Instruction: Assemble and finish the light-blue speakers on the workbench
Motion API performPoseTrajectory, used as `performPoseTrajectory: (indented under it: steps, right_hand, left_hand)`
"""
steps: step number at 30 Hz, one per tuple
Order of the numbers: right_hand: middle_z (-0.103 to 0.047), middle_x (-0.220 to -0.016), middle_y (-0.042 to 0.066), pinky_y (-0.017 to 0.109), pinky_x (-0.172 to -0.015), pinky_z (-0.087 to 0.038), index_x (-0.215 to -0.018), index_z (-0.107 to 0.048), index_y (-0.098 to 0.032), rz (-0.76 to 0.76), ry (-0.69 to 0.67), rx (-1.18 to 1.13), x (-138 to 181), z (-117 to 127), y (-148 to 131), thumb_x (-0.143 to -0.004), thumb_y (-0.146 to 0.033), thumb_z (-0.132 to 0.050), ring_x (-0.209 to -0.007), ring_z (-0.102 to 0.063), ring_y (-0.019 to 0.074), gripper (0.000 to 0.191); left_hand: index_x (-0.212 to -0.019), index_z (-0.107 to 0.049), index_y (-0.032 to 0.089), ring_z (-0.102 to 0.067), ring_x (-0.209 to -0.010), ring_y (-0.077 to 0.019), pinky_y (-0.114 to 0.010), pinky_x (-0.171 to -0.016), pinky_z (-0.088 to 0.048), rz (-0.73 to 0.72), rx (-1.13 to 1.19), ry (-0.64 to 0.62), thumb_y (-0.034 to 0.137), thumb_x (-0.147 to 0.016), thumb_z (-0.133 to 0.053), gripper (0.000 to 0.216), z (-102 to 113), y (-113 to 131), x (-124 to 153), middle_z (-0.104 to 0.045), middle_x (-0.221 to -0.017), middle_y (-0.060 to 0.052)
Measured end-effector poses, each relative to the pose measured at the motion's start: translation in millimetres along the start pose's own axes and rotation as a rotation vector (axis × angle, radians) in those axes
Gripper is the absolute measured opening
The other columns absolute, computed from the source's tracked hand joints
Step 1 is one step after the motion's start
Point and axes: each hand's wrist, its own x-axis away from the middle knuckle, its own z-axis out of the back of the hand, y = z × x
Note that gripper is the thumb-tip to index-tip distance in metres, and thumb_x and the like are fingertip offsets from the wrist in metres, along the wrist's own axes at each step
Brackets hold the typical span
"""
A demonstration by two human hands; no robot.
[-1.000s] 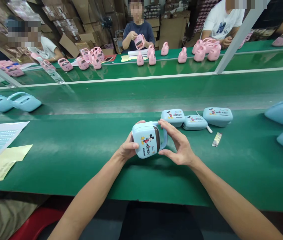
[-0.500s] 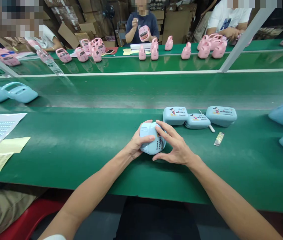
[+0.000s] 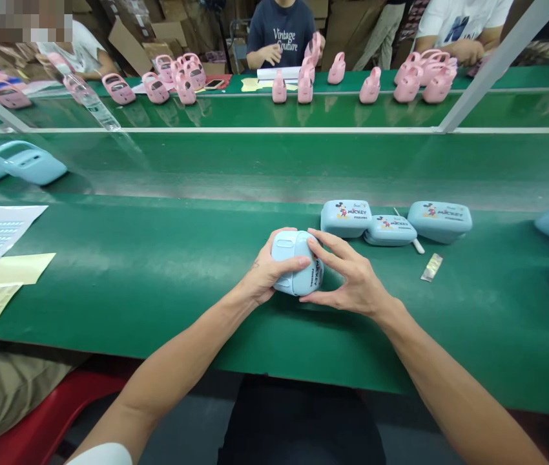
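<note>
A light blue plastic case [image 3: 294, 278] with a Mickey print on its side is between my hands, just above the green table. My left hand [image 3: 270, 270] is wrapped round it, with the thumb across its front. My right hand [image 3: 349, 274] grips the printed end between fingertips and thumb. Beyond my right hand sit several blue boxes with the same print: a left box [image 3: 346, 219], a smaller middle box [image 3: 391, 231] and a right box [image 3: 440, 223]. A thin white stick [image 3: 418, 246] lies by the middle one.
A small foil packet [image 3: 432, 267] lies right of my hands. Printed sheets [image 3: 0, 236] and yellow paper [image 3: 25, 268] are at the left. Blue handled cases [image 3: 32, 163] stand back left. Behind the rail [image 3: 255, 130], people sit among pink cases [image 3: 370, 87] and a bottle [image 3: 93, 106].
The view has tilted and shifted slightly. My hands keep hold of the blue case, which has turned a little. Across the table, the person in dark clothing has lowered a pink case and a hand.
</note>
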Motion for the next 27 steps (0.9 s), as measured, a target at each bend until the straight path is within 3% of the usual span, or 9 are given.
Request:
performPoseTrajectory:
  steps: [13,18,23,27]
  right_hand:
    - [-0.059,-0.161,0.011,0.065,-0.122,-0.051,-0.166,-0.043,-0.037,-0.011,0.063,-0.007,3,-5,-3,-0.075,-0.056,-0.094,-0.142,-0.063,0.0401,0.106]
    - [-0.053,-0.166,0.009,0.066,-0.126,-0.045,-0.163,-0.049,-0.036,-0.119,0.07,-0.053,7,-16,-8,-0.072,-0.059,-0.095,-0.148,-0.057,0.0419,0.105]
    - [-0.047,-0.171,0.007,0.062,-0.127,-0.045,-0.165,-0.044,-0.039,-0.185,0.022,-0.146,2,-21,-6,-0.071,-0.059,-0.095,-0.153,-0.051,0.04,0.109]
    - [-0.043,-0.174,0.006,0.064,-0.132,-0.032,-0.166,-0.041,-0.042,-0.155,0.056,-0.222,0,-23,-2,-0.074,-0.06,-0.093,-0.16,-0.041,0.0379,0.108]
  left_hand:
    - [-0.124,-0.062,0.026,-0.069,-0.102,-0.0248,-0.045,-0.097,-0.054,0.006,-0.038,-0.019,0.029,-0.06,-0.101,0.075,-1,8,3,-0.071,-0.108,-0.003]
    - [-0.122,-0.062,0.025,-0.068,-0.102,-0.0252,-0.044,-0.098,-0.054,0.01,-0.001,0.008,0.029,-0.058,-0.101,0.075,-3,6,5,-0.071,-0.107,-0.003]
    - [-0.122,-0.063,0.025,-0.068,-0.108,-0.0259,-0.045,-0.102,-0.053,-0.016,0.062,0.093,0.027,-0.062,-0.098,0.069,-2,-1,3,-0.072,-0.11,-0.002]
    - [-0.127,-0.063,0.027,-0.067,-0.112,-0.0283,-0.046,-0.104,-0.052,-0.021,0.101,0.061,0.029,-0.064,-0.097,0.072,1,-2,0,-0.073,-0.116,-0.003]
